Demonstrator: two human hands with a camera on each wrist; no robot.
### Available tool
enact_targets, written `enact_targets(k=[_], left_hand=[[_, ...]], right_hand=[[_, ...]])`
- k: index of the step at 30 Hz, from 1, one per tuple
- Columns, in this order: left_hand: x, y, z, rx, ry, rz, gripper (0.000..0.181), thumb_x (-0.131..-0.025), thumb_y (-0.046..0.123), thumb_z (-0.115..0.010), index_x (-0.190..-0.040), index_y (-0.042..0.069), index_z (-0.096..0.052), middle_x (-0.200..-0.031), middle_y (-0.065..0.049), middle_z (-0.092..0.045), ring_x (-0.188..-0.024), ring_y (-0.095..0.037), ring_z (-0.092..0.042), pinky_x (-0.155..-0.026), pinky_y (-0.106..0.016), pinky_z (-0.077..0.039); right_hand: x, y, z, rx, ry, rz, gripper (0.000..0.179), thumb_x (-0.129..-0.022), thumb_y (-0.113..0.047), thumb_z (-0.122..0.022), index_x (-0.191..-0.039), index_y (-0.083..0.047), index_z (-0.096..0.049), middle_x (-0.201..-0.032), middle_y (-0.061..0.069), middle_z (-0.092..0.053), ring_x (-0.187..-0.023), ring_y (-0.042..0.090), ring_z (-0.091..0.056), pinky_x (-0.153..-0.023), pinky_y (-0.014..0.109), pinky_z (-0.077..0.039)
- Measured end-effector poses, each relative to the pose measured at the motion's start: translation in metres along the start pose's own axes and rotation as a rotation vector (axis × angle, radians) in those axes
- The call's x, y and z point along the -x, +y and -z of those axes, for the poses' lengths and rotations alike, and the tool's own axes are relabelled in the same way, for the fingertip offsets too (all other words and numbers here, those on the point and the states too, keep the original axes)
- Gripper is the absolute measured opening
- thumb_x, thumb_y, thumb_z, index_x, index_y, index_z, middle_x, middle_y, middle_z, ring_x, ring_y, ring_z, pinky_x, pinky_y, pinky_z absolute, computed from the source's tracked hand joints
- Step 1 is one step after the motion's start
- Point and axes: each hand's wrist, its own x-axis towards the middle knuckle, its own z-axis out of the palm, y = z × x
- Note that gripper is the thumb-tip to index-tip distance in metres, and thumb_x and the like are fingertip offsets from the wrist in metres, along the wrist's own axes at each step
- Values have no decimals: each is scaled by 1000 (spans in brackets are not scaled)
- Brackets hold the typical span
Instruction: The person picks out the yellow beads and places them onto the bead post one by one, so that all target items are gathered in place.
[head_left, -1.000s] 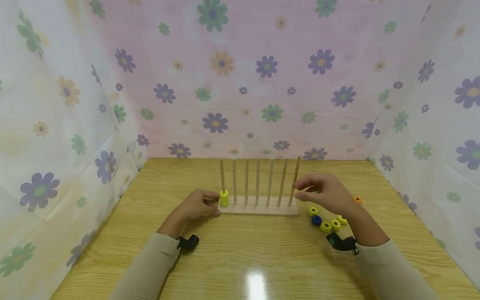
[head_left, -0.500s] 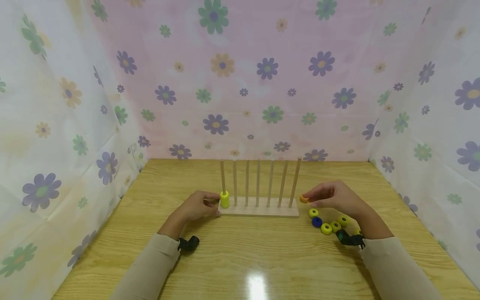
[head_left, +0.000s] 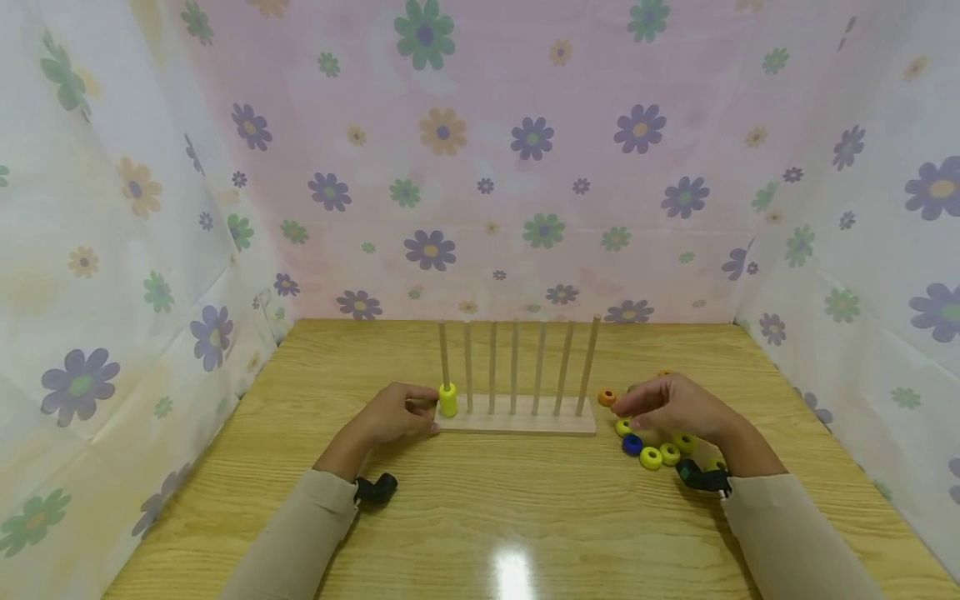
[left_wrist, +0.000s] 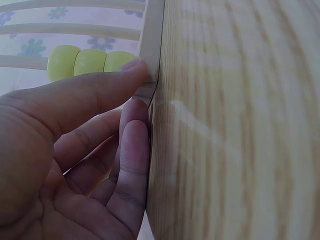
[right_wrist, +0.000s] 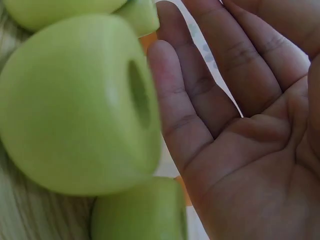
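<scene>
A wooden peg stand [head_left: 517,422] with several upright pegs stands mid-table. Three yellow beads [left_wrist: 90,61] are stacked on its leftmost peg. My left hand [head_left: 393,412] holds the left end of the base, its thumb by the beads and its fingers against the end. Off the stand's right end, my right hand [head_left: 671,410] hovers with bent fingers over loose beads, nothing visibly held. An orange bead [head_left: 607,397] lies just left of its fingertips. A yellow bead [head_left: 623,427] and a blue bead [head_left: 632,445] lie below them. In the right wrist view a yellow bead [right_wrist: 70,105] looms close beside the fingers.
More yellow beads [head_left: 651,457] lie in front of and partly under my right hand. Another orange bead [head_left: 665,373] shows behind it. Flowered cloth [head_left: 532,192] hangs round the back and sides of the wooden table [head_left: 450,517].
My right hand has moved an orange bead to beside the stand's right end and let it go. It has since drawn slightly right and lower. My left hand stays put.
</scene>
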Motion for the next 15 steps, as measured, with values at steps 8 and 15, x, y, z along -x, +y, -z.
enact_targets(k=[8,15], left_hand=[[1,1,0,7,-3,-2,60,-86,20,-87,-141,15,-66,-135,-4,-67,-105,-18,-70,-92,-39,-58],[2,2,0,4,3,0,60,-86,19,-87,-142,14,-65,-137,-6,-66,-106,-18,-69,-90,-38,-58]], right_hand=[[2,0,0,5,-25,-28,41,-95,-14,-75,-133,3,-67,-134,23,-67,-116,22,-70,-90,33,-60],[1,3,0,15,-56,-60,39,-99,-14,-72,-136,-2,-67,-139,19,-65,-120,17,-67,-93,31,-58]])
